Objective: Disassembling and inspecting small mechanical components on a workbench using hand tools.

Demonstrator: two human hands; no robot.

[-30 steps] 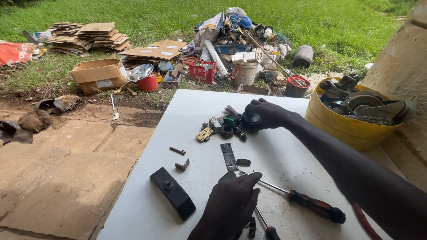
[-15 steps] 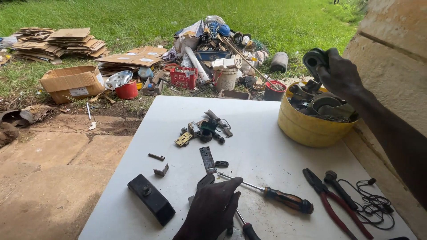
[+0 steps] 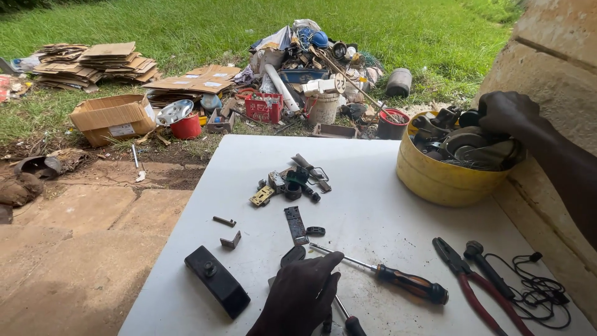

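A white counter [image 3: 385, 205] stands outdoors on dirt and paving, with grass, flattened cardboard and a junk heap [image 3: 311, 68] beyond it. At its right edge sits a yellow tub [image 3: 435, 177] of metal parts. The right hand [image 3: 507, 112] rests over the tub's far rim; its grip is hidden. Nearer than the tub, the left hand [image 3: 301, 292] lies flat, fingers spread on small parts beside an orange-handled screwdriver [image 3: 398, 280].

Bucket [image 3: 444, 180] at table [image 3: 373, 211] right rear, screwdriver [image 3: 398, 280] and pliers [image 3: 472, 289] before it; small parts [image 3: 292, 183], maybe hinges, centre
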